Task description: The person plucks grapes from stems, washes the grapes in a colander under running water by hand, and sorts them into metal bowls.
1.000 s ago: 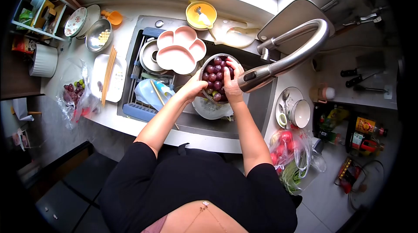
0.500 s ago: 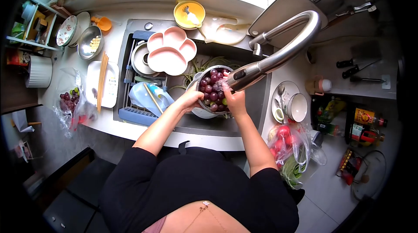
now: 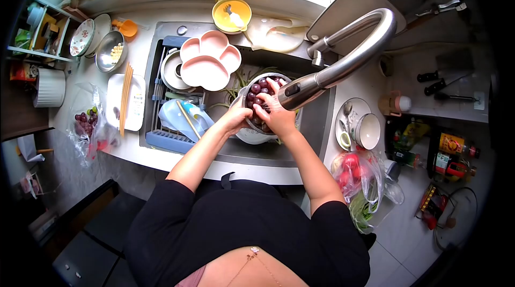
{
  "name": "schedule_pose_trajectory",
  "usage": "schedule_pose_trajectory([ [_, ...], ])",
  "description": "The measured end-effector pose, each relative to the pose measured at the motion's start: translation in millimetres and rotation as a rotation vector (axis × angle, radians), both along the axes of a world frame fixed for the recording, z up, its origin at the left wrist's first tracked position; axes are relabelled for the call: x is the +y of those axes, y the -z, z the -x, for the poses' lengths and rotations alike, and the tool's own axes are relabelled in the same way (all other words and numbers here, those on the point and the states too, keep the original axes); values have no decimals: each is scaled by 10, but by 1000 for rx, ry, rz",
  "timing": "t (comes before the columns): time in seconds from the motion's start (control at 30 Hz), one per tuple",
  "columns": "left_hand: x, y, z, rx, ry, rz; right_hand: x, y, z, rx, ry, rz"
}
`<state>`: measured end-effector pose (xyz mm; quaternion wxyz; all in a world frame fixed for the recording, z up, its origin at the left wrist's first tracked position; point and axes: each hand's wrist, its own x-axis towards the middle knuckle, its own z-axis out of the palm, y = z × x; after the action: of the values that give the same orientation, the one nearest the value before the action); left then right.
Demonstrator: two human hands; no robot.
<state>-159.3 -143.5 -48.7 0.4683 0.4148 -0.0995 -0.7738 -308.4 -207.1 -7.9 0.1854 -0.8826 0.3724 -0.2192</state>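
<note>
Purple grapes (image 3: 256,89) fill a metal bowl (image 3: 242,105) above the sink, under the faucet head (image 3: 292,95). My left hand (image 3: 236,117) grips the bowl's near left side. My right hand (image 3: 279,116) lies over the grapes with its fingers apart, covering part of them. Beneath the bowl a white colander (image 3: 255,138) shows in the sink, with green stems around it. Left of the bowl, a pink paw-shaped plate (image 3: 204,72) rests over the drying rack (image 3: 166,141).
A white tray (image 3: 137,103) with chopsticks, a bag of grapes (image 3: 86,120) and a steel bowl (image 3: 111,61) are on the left. A yellow bowl (image 3: 232,14) stands behind the sink. Right are a white bowl (image 3: 367,132) on a plate and bagged red produce (image 3: 350,166).
My right hand has moved from the bowl's right side onto the grapes, its fingers now spread over them. The view has shifted, so the surroundings appear farther left. My left hand still holds the bowl.
</note>
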Motion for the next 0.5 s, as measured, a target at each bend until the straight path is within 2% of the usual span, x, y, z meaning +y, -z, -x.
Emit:
schedule_pose_trajectory([
  [0.07, -41, -55, 37, -36, -8, 0, -57, -12, 33, -51, -3, -71],
  [0.17, -82, -143, 45, -50, -6, -28, -171, 56, 131, -336, -18, -371],
  [0.33, -70, 60, 27, 8, -2, -17, -185, -158, 222, -576, 9, -695],
  [0.43, -45, 96, 31, 46, -32, -29, -206, -68, 229, -488, -108, -583],
  [0.5, -26, 123, 52, 37, -45, -50, -186, -43, 226, -241, -224, -255],
])
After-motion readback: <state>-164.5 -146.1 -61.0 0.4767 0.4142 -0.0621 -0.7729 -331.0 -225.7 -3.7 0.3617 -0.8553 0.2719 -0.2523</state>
